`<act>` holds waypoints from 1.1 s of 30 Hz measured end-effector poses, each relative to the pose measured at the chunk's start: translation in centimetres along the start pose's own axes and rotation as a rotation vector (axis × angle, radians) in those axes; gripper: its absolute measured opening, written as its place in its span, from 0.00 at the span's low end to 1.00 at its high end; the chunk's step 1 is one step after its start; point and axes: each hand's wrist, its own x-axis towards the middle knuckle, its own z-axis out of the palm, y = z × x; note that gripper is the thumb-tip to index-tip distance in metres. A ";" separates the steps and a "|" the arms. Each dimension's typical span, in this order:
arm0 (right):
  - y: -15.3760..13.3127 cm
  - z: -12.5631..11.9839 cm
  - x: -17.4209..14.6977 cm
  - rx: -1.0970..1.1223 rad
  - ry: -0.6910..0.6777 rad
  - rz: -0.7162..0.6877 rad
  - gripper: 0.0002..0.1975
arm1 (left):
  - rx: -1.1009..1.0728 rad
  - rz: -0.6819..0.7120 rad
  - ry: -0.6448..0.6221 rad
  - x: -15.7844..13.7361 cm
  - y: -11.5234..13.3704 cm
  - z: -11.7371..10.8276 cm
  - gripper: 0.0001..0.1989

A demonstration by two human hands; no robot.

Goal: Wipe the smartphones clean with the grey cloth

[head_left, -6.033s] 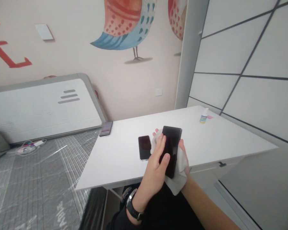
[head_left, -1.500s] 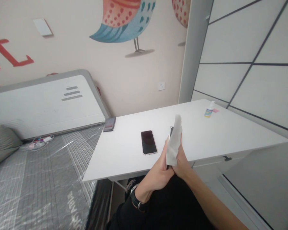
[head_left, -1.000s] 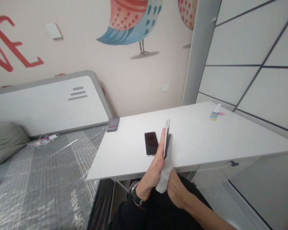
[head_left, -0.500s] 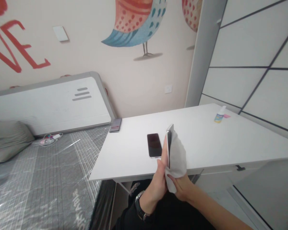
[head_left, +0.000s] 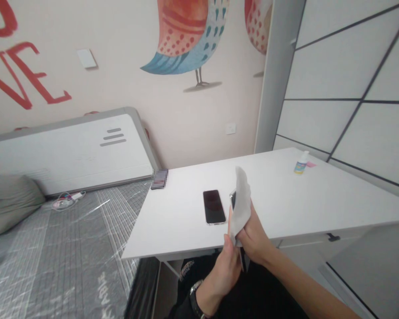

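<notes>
My left hand (head_left: 226, 269), with a watch on its wrist, is closed round a slim silver-edged phone (head_left: 232, 199) held on edge above the desk's front. A pale grey-white cloth (head_left: 242, 204) covers the phone's right face. Behind the cloth, my right hand (head_left: 256, 239) is closed and presses it against the phone; most of its fingertips are hidden. The phone's lower end shows dark below the cloth. To the left of my hands, a second phone (head_left: 214, 207) lies flat on the desk with its dark screen up.
The white desk (head_left: 173, 221) carries a small spray bottle (head_left: 301, 163) and a pink slip (head_left: 311, 164) at the far right. A blurred dark item (head_left: 159, 179) lies at its left back corner. A plastic-covered bed (head_left: 80, 248) stands to the left, with a drawer handle (head_left: 333, 237) at right.
My right hand and the cloth have slid up along the phone, so the cloth now reaches past its top end. The phone's lower end has come into view.
</notes>
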 end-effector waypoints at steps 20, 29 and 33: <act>-0.1 0.5 0.3 -0.125 -0.171 -0.043 0.34 | -0.145 -0.034 0.152 0.9 2.3 0.0 0.32; -2.3 1.3 0.3 -0.168 -0.321 -0.247 0.36 | -0.198 -0.037 0.190 1.3 3.6 -1.6 0.37; -2.6 1.3 -1.0 -0.213 -0.480 -0.294 0.33 | -0.137 -0.108 0.206 1.7 4.6 -2.1 0.41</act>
